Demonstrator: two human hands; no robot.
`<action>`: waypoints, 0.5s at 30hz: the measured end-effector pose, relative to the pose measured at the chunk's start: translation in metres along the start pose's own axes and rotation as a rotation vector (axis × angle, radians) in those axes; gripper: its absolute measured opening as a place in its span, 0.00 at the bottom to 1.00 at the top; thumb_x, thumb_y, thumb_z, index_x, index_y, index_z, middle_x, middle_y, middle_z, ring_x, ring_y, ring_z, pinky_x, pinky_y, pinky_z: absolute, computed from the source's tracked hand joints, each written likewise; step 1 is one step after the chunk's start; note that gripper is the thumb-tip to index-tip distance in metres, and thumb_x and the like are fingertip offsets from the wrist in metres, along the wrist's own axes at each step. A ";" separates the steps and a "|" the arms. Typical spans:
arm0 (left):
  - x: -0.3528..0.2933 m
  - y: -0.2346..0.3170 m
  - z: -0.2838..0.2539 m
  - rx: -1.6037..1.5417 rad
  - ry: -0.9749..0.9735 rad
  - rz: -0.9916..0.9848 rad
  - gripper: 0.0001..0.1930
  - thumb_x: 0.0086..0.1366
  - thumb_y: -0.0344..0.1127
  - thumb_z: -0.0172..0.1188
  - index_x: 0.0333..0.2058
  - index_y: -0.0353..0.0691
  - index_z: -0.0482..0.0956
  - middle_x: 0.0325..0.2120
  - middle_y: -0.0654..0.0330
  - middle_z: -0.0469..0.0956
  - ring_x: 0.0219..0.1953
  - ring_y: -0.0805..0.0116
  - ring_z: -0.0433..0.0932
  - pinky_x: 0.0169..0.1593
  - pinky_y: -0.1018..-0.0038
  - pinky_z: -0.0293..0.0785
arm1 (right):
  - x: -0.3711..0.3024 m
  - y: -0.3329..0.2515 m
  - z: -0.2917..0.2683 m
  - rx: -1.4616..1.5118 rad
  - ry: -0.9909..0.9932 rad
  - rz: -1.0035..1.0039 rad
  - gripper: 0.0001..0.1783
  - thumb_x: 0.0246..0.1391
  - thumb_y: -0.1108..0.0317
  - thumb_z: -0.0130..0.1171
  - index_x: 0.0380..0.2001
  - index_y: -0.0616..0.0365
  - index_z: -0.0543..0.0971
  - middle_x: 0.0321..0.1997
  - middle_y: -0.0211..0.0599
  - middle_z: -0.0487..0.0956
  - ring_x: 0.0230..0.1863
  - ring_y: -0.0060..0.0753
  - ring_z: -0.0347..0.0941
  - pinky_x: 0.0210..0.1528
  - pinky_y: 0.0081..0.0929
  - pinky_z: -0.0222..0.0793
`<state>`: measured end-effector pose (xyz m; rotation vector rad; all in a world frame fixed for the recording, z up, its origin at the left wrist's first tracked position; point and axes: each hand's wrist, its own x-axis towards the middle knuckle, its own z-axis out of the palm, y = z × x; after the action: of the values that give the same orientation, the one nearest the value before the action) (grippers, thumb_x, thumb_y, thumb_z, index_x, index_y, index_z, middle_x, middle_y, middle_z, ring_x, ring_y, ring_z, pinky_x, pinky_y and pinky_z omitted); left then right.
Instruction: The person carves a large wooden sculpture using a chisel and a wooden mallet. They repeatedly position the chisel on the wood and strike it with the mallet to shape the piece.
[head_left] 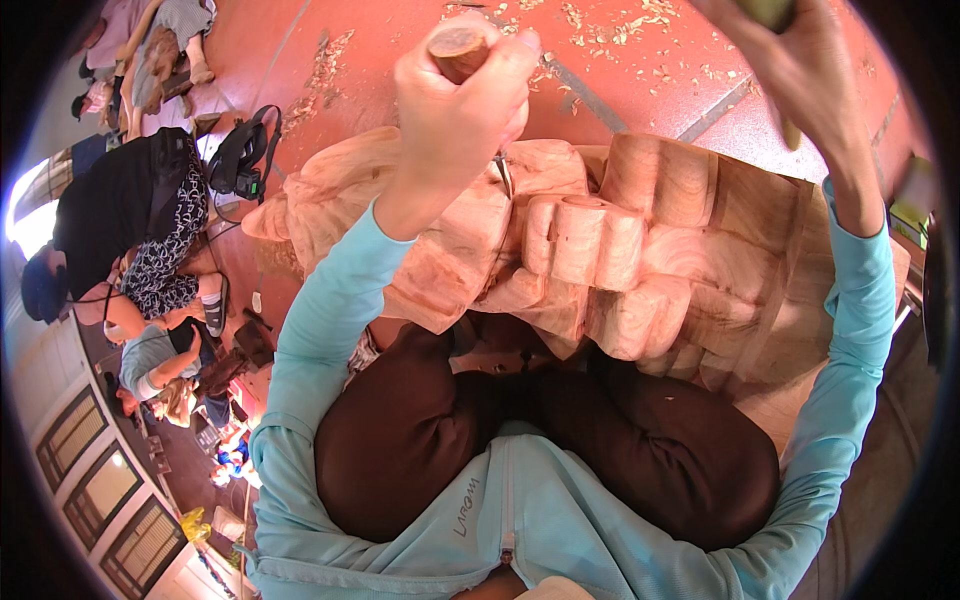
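Observation:
My left hand [450, 120] is wrapped around the wooden handle of a chisel [460, 45], whose round butt shows above the fist. The thin metal blade points down below the hand and reaches a groove in a large, pale wooden carving [600, 240]. That carving lies across in front of my folded legs, with rounded, stepped shapes cut into it. Up at the right, above the carving and apart from it, my right hand [800, 80] is closed on a mallet [768, 12]. The mallet's greenish top is cut off by the picture's edge; a handle end shows below the hand.
Wood shavings [620, 20] lie scattered on the red tiled floor [400, 30] beyond the carving. At the left sits a person in black [120, 210], near a black bag [240, 165]. More people [165, 365] sit farther off.

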<state>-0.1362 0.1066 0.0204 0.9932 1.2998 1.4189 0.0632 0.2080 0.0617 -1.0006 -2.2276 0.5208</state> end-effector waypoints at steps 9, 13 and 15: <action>-0.002 0.000 -0.003 -0.008 0.008 0.011 0.15 0.61 0.27 0.53 0.17 0.41 0.62 0.07 0.67 0.57 0.07 0.79 0.55 0.11 0.78 0.49 | -0.003 0.019 0.017 -0.068 -0.040 -0.214 0.35 0.40 0.80 0.59 0.57 0.52 0.70 0.45 0.40 0.80 0.37 0.32 0.77 0.37 0.27 0.75; -0.003 0.000 -0.009 0.036 -0.016 0.015 0.15 0.62 0.28 0.53 0.17 0.41 0.61 0.07 0.67 0.57 0.07 0.79 0.54 0.10 0.78 0.48 | 0.005 -0.007 -0.005 -0.110 -0.293 -0.243 0.31 0.43 0.78 0.59 0.55 0.60 0.70 0.47 0.46 0.78 0.43 0.36 0.76 0.46 0.30 0.74; -0.004 0.000 -0.007 0.001 0.003 0.022 0.15 0.62 0.27 0.52 0.17 0.41 0.61 0.07 0.67 0.57 0.07 0.79 0.54 0.10 0.78 0.48 | 0.008 0.012 0.008 0.036 -0.132 -0.346 0.32 0.41 0.78 0.60 0.55 0.62 0.70 0.47 0.48 0.78 0.44 0.39 0.76 0.48 0.32 0.74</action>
<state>-0.1418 0.1016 0.0199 1.0096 1.2951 1.4372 0.0600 0.2213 0.0523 -0.5560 -2.4304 0.4787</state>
